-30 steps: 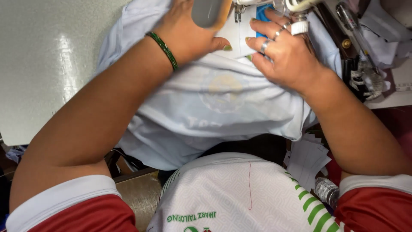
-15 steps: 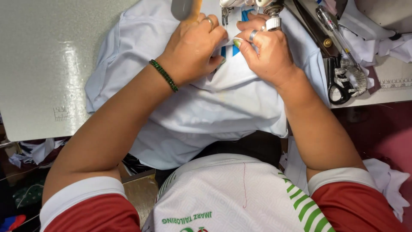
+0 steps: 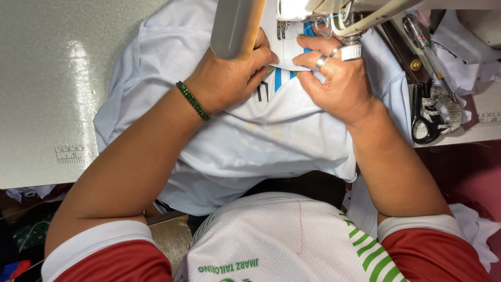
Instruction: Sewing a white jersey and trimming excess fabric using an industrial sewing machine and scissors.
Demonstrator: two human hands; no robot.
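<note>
A pale blue-white garment [image 3: 261,141] lies spread over the sewing table and hangs over its near edge. My left hand [image 3: 229,78], with a green bead bracelet at the wrist, presses and pinches the fabric just left of the needle area. My right hand [image 3: 339,83], wearing a ring and a thimble-like cap on one finger, grips a folded edge with a blue stripe [image 3: 278,78] under the sewing machine head [image 3: 313,13]. The needle itself is hidden by the machine and my fingers.
The grey-white table top [image 3: 52,78] stretches to the left, with a printed ruler near its front edge. Black-handled scissors [image 3: 425,122], a pen-like tool [image 3: 422,39] and white fabric scraps [image 3: 464,62] lie at the right. A grey machine part [image 3: 237,26] overhangs my left hand.
The view has shifted, so hands and garment sit lower in the frame. Both hands have closed in toward the needle area and bunched the striped edge between them.
</note>
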